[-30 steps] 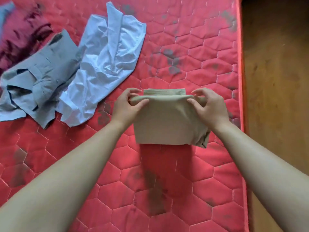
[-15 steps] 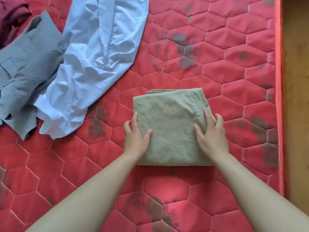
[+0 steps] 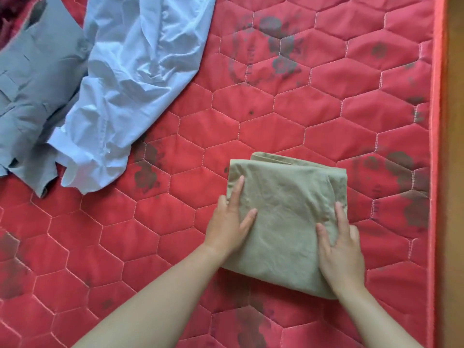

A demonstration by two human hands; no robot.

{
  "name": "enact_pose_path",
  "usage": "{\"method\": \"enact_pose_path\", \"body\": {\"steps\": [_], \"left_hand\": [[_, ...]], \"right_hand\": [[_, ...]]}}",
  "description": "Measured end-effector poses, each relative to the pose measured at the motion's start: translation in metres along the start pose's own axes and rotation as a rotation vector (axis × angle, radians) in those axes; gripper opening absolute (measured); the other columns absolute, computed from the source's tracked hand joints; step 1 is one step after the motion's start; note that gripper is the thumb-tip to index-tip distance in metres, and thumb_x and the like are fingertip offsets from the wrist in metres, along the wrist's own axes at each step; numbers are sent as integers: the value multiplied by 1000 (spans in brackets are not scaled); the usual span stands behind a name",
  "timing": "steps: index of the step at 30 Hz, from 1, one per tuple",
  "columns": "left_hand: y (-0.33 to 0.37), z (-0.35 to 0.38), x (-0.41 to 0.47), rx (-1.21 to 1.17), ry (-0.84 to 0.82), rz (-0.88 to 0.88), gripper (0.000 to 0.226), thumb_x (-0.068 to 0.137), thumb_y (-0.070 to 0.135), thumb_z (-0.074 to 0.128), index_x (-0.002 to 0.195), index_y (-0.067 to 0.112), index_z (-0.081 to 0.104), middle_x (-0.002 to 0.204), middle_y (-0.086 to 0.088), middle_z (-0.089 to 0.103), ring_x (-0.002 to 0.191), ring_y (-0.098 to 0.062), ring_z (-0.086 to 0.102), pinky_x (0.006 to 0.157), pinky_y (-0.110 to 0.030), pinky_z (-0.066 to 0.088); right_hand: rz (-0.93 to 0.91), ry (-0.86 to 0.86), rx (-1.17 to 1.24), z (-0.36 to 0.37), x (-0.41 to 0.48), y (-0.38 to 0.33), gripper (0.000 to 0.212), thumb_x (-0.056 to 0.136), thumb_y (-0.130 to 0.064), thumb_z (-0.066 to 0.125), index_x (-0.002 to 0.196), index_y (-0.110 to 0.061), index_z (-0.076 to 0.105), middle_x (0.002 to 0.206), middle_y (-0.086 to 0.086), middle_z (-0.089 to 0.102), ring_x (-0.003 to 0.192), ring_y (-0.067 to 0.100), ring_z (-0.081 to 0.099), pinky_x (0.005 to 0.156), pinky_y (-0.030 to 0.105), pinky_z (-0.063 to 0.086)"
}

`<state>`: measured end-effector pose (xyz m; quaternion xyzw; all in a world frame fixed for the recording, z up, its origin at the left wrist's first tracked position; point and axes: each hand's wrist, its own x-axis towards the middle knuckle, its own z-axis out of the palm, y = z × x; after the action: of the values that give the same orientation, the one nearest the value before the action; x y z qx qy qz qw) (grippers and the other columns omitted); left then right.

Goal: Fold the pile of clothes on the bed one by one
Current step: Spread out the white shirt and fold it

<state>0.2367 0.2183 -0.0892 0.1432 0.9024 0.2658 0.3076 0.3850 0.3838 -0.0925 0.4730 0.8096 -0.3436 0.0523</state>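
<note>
A folded khaki garment (image 3: 286,209) lies flat on the red quilted mattress (image 3: 226,116), near its right edge. My left hand (image 3: 229,222) rests flat on the garment's left side, fingers spread. On its lower right side my right hand (image 3: 341,249) presses down, fingers apart. Neither hand grips the cloth. At the upper left, a crumpled light blue shirt (image 3: 130,79) lies unfolded, overlapping a grey garment (image 3: 37,96).
A dark red garment (image 3: 10,16) shows at the top left corner. The mattress's right edge (image 3: 435,172) borders a brown wooden floor (image 3: 455,172). Dark stains mark the mattress in several places.
One second ago both hands held the khaki garment up by its top edge. It was then laid flat, and now the hands press on it nearer the right edge.
</note>
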Motion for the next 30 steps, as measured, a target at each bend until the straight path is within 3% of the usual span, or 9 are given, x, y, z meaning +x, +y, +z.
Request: {"method": "enact_pose_path", "body": {"steps": [4, 7, 11, 17, 25, 30], "left_hand": [[-2, 7, -30, 87, -42, -55, 76, 88, 54, 46, 137, 57, -12, 113, -7, 41, 101, -29, 52, 83, -41, 48], [-2, -2, -40, 208, -37, -84, 71, 88, 58, 42, 142, 49, -3, 129, -8, 37, 112, -31, 48, 88, -45, 46], [-3, -38, -52, 233, 57, -50, 66, 87, 59, 39, 144, 43, 11, 139, -4, 34, 121, -28, 42, 93, -45, 42], [-31, -119, -52, 308, 182, 31, 63, 88, 58, 40, 144, 33, 26, 135, -1, 41, 118, -25, 46, 91, -42, 41], [-163, -239, -11, 297, 294, -44, 51, 89, 51, 45, 133, 24, 45, 131, -1, 47, 119, -25, 45, 90, -44, 41], [-226, -314, 34, 350, 287, 9, 53, 88, 43, 52, 135, 23, 42, 135, -3, 42, 121, -28, 42, 93, -45, 40]], "right_hand": [[-71, 9, -55, -19, -23, 8, 62, 86, -26, 62, 142, -23, 35, 135, 18, 36, 118, 37, 46, 94, 47, 42], [-184, -10, -141, -30, -24, -12, 66, 84, -28, 66, 142, -17, 36, 144, 19, 28, 132, 34, 33, 105, 48, 35], [-313, -80, -199, -36, -38, -54, 67, 86, -40, 60, 143, -20, 32, 148, 10, 27, 136, 27, 28, 107, 47, 32], [-399, -211, -198, 4, -61, -129, 65, 90, -50, 45, 145, -20, 26, 150, 4, 25, 138, 21, 22, 110, 42, 29], [-490, -227, -147, 130, -77, -266, 54, 91, -45, 48, 135, -14, 42, 136, 4, 41, 127, 23, 37, 103, 40, 36], [-460, -210, -92, 206, -77, -352, 48, 90, -40, 54, 129, -13, 47, 130, 7, 44, 120, 27, 43, 100, 41, 36]]}}
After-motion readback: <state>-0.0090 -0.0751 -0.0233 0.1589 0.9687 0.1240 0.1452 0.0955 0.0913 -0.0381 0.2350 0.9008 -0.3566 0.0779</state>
